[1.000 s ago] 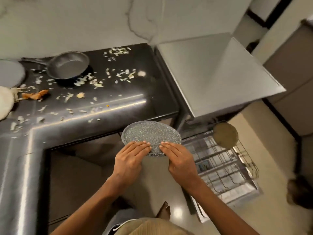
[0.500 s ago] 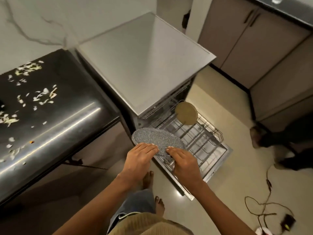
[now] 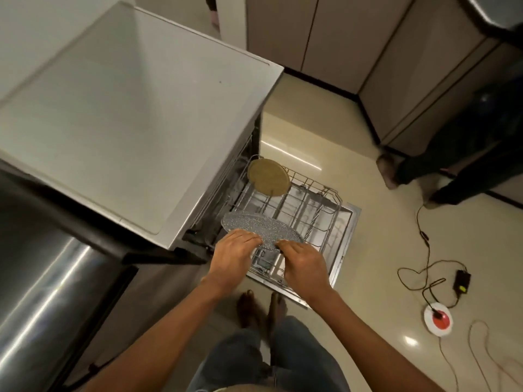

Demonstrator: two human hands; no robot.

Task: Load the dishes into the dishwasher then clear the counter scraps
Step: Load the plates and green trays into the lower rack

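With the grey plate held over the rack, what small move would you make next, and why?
Probably tip the grey plate on edge and lower it into the rack. Both hands, left and right, hold it flat above open tines; the tan plate already stands upright.

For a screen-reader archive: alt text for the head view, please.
Both hands, left and right, hold a grey speckled plate over the pulled-out dishwasher rack, where a tan plate already stands on edge.

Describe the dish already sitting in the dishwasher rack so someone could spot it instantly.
Find the pulled-out wire rack below the open dishwasher. At its far end stands a round tan plate on edge. The speckled grey plate, by contrast, is held in both hands.
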